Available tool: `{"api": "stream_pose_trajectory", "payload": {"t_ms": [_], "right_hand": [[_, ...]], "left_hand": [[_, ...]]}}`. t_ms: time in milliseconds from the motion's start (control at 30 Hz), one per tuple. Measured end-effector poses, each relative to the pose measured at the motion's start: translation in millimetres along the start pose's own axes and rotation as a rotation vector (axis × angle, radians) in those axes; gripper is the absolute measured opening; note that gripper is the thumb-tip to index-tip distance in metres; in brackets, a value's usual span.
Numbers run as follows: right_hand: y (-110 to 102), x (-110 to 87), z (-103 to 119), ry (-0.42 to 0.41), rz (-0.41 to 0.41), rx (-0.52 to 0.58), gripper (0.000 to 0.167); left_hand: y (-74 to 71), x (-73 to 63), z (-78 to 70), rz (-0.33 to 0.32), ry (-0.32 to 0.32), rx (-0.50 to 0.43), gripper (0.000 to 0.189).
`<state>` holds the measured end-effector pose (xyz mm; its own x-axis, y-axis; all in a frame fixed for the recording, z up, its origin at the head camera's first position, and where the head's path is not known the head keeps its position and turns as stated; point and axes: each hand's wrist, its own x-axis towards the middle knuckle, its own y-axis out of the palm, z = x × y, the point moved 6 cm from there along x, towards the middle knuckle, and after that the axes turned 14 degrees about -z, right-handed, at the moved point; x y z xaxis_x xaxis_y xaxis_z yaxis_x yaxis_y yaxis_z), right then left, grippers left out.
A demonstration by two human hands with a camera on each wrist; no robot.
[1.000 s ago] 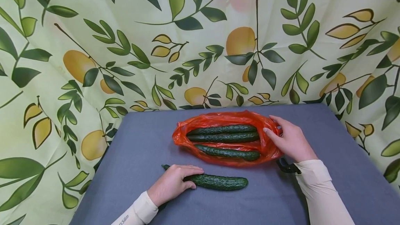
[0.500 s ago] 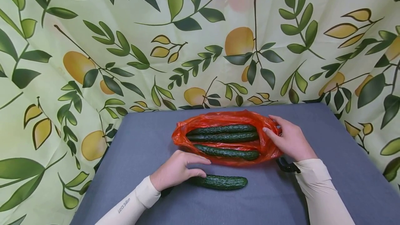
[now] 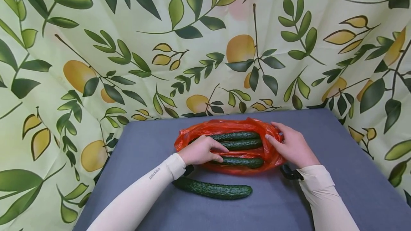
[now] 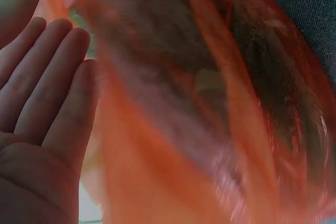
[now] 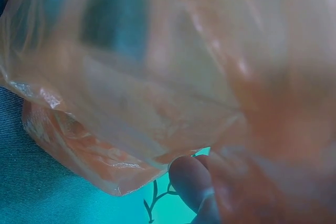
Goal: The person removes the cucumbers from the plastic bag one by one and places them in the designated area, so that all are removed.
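Observation:
A red plastic bag [image 3: 221, 127] lies on its side, its mouth facing up, with two cucumbers [image 3: 240, 144] together at the back and one cucumber [image 3: 245, 162] at the front. My left hand [image 3: 200, 150] reaches over the bag's left part, fingertips above the front cucumber, nothing held. In the left wrist view its fingers [image 4: 63, 82] extend beside the orange-looking film. My right hand [image 3: 294, 147] pinches the bag's right end; in the right wrist view a fingertip [image 5: 190, 179] shows at the film's edge. Another cucumber [image 3: 218, 190] lies in front of the bag, its left end by my left wrist.
A grey-blue cloth [image 3: 257, 213] covers the table. Behind it and at both sides hangs a fabric backdrop [image 3: 205, 74] printed with leaves and fruit. Dark straps [image 3: 290, 172] sit at the wrists.
My left hand has let go of the cucumber in front and moved up and right over the bag. My right hand keeps its hold on the bag. The head view has tilted up slightly.

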<state>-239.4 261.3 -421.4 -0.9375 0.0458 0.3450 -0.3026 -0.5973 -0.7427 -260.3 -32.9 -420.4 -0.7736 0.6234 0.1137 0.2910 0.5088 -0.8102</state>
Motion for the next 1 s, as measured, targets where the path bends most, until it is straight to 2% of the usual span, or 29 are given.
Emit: {"api": "stream_pose_trajectory", "payload": {"t_ms": [167, 467, 633, 833, 1000], "right_hand": [[1.2, 1.8, 3.4, 0.004, 0.006, 0.008, 0.068], [3.2, 3.0, 4.9, 0.008, 0.012, 0.008, 0.068], [3.2, 3.0, 4.8, 0.004, 0.010, 0.012, 0.067], [3.5, 2.3, 3.6, 0.005, 0.010, 0.016, 0.065], [5.6, 0.7, 1.6, -0.002, 0.007, 0.017, 0.064]], "left_hand": [[11.9, 8.3, 9.0, 0.052, -0.043, 0.027, 0.035], [21.3, 13.9, 21.7, 0.075, -0.058, 0.069, 0.033], [24.2, 15.7, 23.5, 0.094, -0.062, 0.081, 0.038], [27.9, 18.4, 22.3, 0.097, -0.028, 0.096, 0.038], [31.2, 14.4, 22.8, 0.085, -0.042, 0.062, 0.039]]}}
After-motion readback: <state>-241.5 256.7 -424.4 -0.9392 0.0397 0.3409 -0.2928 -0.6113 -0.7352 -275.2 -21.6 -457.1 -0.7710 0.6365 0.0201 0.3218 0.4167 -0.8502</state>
